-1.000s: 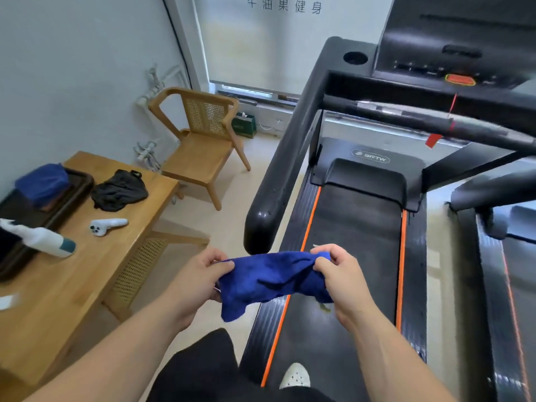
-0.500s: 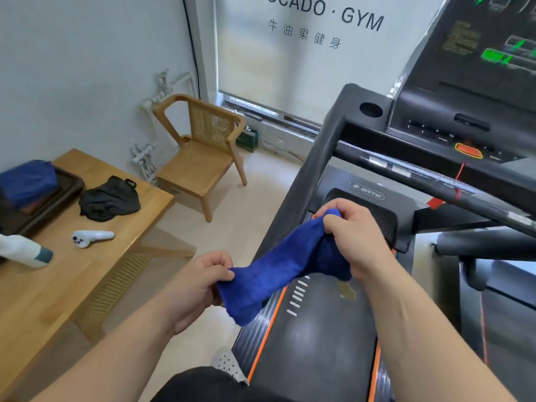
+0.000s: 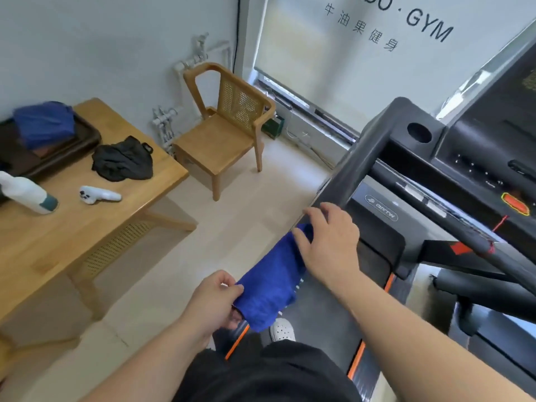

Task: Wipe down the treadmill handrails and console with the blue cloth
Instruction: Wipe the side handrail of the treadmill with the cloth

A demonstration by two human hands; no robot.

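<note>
A blue cloth [image 3: 271, 281] is draped along the near end of the treadmill's left handrail [image 3: 358, 163], a thick black bar running up to the console [image 3: 481, 158]. My right hand [image 3: 329, 242] lies over the cloth's upper end on the rail, thumb against the cloth and fingers reaching over the bar. Lower down, my left hand [image 3: 216, 304] pinches the cloth's hanging end. The rail's tip is hidden under the cloth and my right hand.
A wooden table [image 3: 87, 224] on the left carries a spray bottle [image 3: 27, 192], a white controller [image 3: 98, 194], a black garment [image 3: 123, 159] and a tray [image 3: 84, 140] with another blue cloth [image 3: 43, 123]. A wooden chair [image 3: 226, 126] stands by the window. A second treadmill's rail [image 3: 490, 294] is at right.
My right hand has carried the cloth's upper end up onto the left handrail and laid it over the bar. The left hand stays low, still holding the other end. The view has turned left.
</note>
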